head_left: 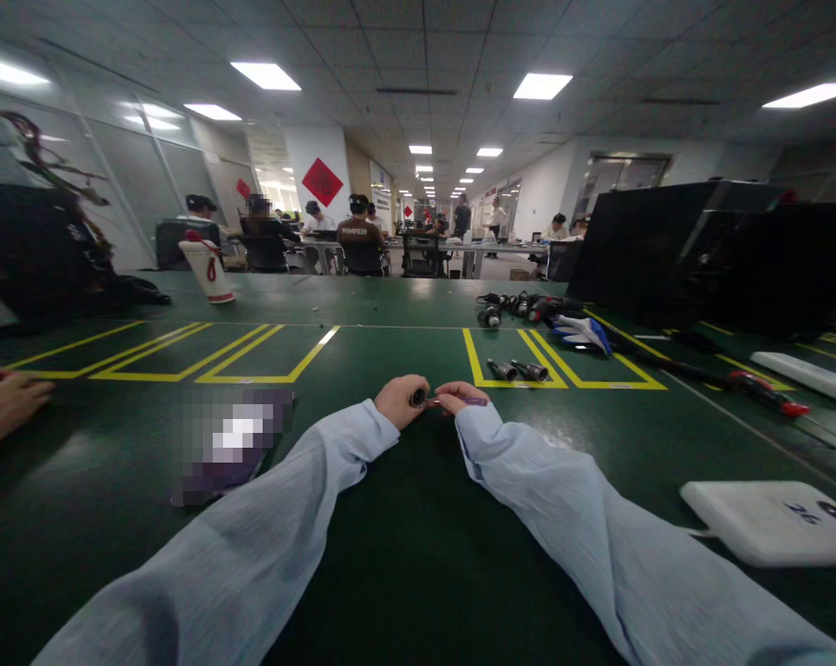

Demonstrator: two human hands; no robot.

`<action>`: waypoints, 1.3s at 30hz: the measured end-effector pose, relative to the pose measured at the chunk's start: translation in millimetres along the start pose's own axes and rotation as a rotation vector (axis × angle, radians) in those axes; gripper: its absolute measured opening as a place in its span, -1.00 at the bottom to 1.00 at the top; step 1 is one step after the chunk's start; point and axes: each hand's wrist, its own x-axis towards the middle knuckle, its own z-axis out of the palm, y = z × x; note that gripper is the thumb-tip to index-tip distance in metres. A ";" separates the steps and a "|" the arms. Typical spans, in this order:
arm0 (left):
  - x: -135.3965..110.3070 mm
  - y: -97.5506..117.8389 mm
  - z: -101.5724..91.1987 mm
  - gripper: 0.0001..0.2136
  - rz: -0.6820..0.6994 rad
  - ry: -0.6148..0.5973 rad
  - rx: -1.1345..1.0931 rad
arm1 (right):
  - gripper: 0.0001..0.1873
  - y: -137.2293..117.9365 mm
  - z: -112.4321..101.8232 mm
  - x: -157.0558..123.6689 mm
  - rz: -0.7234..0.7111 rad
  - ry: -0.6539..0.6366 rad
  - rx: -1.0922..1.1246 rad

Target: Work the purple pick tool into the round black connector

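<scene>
My left hand (399, 400) is closed around a dark cylindrical metal part (417, 398), its round open end turned toward me. Just to the right, my right hand (456, 396) pinches a thin tool with a purple handle (474, 401); it looks like a small screwdriver, but its kind is hard to make out. The tool's tip points left and reaches close to the metal part; whether they touch I cannot tell. Beyond my right hand, two similar metal cylinders (503, 370) lie side by side inside a yellow taped box on the green table (390, 310).
Tools and dark fittings (522, 305) are heaped at back right, beside a blue-and-white glove (583, 335). A red-and-black screwdriver (765, 392) and white power bank (779, 523) lie right. At left are a blurred-out phone-like object (234, 444), a cup (210, 268) and another person's hand (8, 407).
</scene>
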 end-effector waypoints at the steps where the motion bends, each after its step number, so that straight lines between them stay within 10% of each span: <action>1: 0.0 -0.5 0.1 -0.87 -0.002 0.011 -0.008 | -0.85 0.6 -0.2 0.3 -0.003 -0.010 0.010; 39: -0.2 -0.7 2.2 -0.85 -0.031 -0.032 0.036 | -0.89 -1.9 0.7 -1.4 -0.059 0.074 -0.052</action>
